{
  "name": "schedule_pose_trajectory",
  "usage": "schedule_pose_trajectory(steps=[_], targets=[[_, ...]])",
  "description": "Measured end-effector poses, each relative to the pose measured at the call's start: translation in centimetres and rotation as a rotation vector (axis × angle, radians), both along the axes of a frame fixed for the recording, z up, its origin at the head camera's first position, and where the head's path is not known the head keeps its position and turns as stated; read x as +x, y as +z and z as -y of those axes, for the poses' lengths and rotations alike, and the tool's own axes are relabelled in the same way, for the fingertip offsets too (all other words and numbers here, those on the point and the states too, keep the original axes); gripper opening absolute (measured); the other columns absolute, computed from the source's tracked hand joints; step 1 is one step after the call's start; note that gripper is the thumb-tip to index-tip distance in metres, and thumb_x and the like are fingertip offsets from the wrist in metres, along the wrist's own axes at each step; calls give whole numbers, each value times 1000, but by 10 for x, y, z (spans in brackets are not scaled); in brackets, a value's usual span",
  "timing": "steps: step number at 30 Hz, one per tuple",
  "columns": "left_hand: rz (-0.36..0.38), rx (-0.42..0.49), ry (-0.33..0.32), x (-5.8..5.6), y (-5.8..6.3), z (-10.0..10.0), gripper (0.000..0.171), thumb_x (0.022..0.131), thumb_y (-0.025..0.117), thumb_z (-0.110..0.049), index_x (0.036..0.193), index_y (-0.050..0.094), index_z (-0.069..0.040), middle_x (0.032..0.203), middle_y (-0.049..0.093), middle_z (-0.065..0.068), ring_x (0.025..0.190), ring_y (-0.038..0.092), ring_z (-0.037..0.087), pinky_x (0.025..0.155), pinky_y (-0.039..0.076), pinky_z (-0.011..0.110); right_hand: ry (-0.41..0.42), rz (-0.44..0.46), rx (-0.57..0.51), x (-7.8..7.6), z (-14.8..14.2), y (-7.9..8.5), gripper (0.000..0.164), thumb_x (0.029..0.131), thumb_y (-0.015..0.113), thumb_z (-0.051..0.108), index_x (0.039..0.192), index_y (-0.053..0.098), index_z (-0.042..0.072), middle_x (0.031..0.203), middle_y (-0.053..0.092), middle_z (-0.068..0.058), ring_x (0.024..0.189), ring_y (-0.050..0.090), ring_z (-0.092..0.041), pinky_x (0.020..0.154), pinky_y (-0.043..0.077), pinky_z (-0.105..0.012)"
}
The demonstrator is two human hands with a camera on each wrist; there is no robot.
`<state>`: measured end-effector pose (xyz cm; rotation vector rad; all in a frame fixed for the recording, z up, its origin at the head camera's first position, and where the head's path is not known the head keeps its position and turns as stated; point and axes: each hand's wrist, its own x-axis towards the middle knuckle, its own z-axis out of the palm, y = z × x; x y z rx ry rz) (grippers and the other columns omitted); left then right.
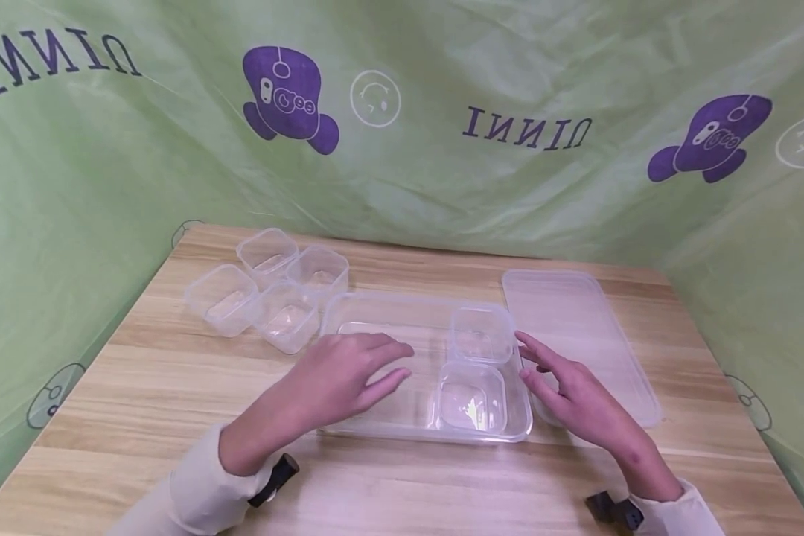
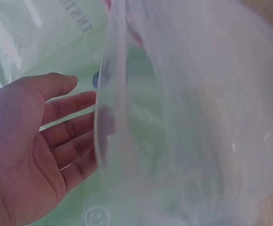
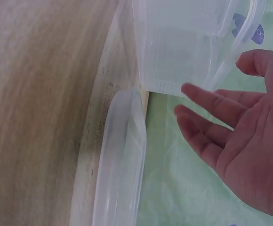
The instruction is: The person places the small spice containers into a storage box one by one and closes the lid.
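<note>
A large clear plastic food container (image 1: 388, 406) rests on the table with its long side toward me. Two small square clear containers (image 1: 472, 398) sit inside its right end, one behind the other. Above the container's left part hovers my left hand (image 1: 348, 376), fingers loosely bent and holding nothing. The left wrist view shows this hand (image 2: 33, 146) palm-on beside the container's clear wall (image 2: 197, 117). My right hand (image 1: 569, 391) is at the container's right side, its fingertips right at the rim. In the right wrist view its fingers (image 3: 212, 103) are spread and grip nothing.
Several more small clear containers (image 1: 288, 316) stand grouped at the back left of the wooden table (image 1: 429, 491). A flat translucent lid (image 1: 589, 335) lies right of the large container, under my right hand in the head view. Green printed fabric (image 1: 415, 186) hangs around the table.
</note>
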<state>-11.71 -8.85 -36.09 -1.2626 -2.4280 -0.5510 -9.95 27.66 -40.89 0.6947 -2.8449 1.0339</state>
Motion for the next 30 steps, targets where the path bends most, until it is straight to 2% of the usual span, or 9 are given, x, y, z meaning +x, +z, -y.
schedule_pose_trajectory(steps=[3,9,13,21,26,30], targets=[[-29,29,50,-5,3,11,23,96,73,-25,113,75,-10,102,76,2,87,74,18,67,60,37,0,9,1,0,0,0,54,107,58,17,158,40,10,138,63,-16,110,66,-36,86,53,-59],[80,88,124,-13,7,31,18,95,75,-22,111,76,-13,97,76,0,77,69,12,63,56,33,14,34,7,0,0,1,55,108,57,18,159,38,9,132,67,-14,104,70,-27,86,55,-55],[104,83,168,-18,6,43,17,95,75,-20,110,77,-12,97,76,0,77,68,13,64,56,34,25,38,10,-1,1,2,55,108,56,18,159,37,9,129,69,-12,105,70,-24,88,55,-54],[76,60,250,-32,4,65,17,94,76,-19,109,77,-12,98,76,2,79,69,18,65,56,39,29,40,11,0,0,1,56,108,55,17,160,35,11,130,68,-12,113,68,-27,91,54,-55],[58,56,292,-39,8,85,18,94,76,-19,110,77,-10,98,76,4,80,70,21,64,56,42,40,42,-4,0,0,0,56,109,54,16,160,34,9,130,68,-15,115,67,-28,92,53,-55],[75,59,319,-43,11,102,19,93,76,-18,110,77,-9,98,76,4,81,70,22,65,56,43,45,40,-10,-1,-1,1,56,108,55,15,160,34,9,130,68,-15,116,67,-27,93,52,-56]])
